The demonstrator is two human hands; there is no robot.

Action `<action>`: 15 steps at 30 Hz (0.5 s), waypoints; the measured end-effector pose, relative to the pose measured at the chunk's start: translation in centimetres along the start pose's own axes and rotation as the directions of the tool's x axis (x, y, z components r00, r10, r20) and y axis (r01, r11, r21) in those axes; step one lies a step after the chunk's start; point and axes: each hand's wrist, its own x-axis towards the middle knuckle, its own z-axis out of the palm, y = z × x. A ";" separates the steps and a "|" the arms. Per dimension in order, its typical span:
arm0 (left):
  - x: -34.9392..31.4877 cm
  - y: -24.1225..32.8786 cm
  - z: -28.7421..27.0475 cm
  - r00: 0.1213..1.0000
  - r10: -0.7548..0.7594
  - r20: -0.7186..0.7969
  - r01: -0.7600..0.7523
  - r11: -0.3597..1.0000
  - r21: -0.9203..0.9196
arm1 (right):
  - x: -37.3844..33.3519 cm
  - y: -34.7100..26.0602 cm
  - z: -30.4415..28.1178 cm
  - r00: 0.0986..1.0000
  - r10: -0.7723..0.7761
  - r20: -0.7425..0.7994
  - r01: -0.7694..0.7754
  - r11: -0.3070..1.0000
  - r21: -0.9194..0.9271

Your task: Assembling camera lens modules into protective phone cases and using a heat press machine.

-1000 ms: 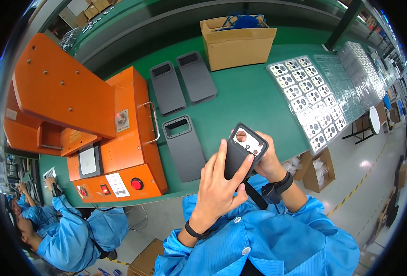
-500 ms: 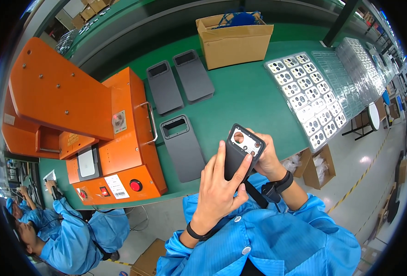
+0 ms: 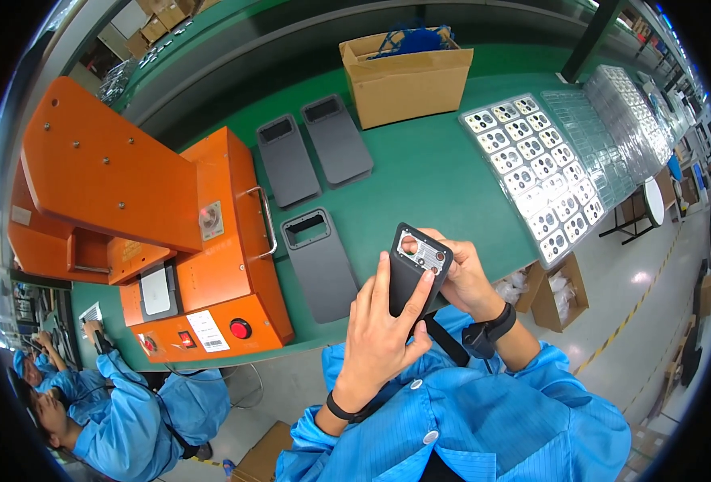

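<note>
Left hand [image 3: 380, 325] grips the dark grey flat plastic cover [image 3: 414, 273] | right hand [image 3: 460, 277] pinches its small silver camera piece [image 3: 424, 255] | press softly, keep it straight.

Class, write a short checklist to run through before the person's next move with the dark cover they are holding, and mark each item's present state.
1. Left hand grips the dark cover: ok.
2. Right hand steadies its top end: ok.
3. Pale insert sits in the cover's window: ok.
4. Insert fully seated: cannot tell.
5. Green table has bare space ahead: ok.
6. Orange press stands open: ok.
</note>
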 end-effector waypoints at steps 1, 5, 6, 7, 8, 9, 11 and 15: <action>0.0 0.0 0.0 1.000 0.000 -0.004 0.000 1.000 0.004 | -0.1 -0.4 0.4 1.000 -0.001 0.006 0.001 1.000 0.001; -0.2 0.0 0.0 0.999 -0.037 -0.020 0.040 0.985 0.168 | -0.8 -1.7 0.9 0.996 0.030 -0.081 -0.046 0.978 -0.206; -0.1 -0.1 -0.2 0.999 -0.037 -0.011 0.038 0.988 0.150 | -0.9 -1.9 1.0 0.988 -0.008 -0.155 -0.075 0.849 -0.522; 0.3 0.0 -1.0 1.000 0.002 -0.030 0.004 0.983 0.184 | -0.6 -2.1 1.8 0.981 -0.063 -0.182 -0.037 0.867 -0.497; 0.5 -0.3 -1.2 0.999 0.002 -0.042 0.006 0.982 0.190 | -0.3 -2.0 1.9 0.984 -0.066 -0.168 -0.028 0.866 -0.500; 0.6 -0.7 -1.3 0.979 -0.179 -0.100 0.159 0.970 -0.183 | 0.0 -1.9 1.9 0.980 -0.031 -0.198 -0.067 0.879 -0.473; 0.8 -0.9 -2.1 0.906 -0.416 -0.080 0.289 0.744 -0.603 | 0.2 -1.7 2.4 0.981 -0.022 -0.191 -0.067 0.891 -0.448; 0.6 -2.7 -2.9 0.853 -0.518 -0.068 0.340 0.648 -0.681 | 0.8 -1.6 3.2 0.990 0.093 -0.105 -0.130 0.890 -0.438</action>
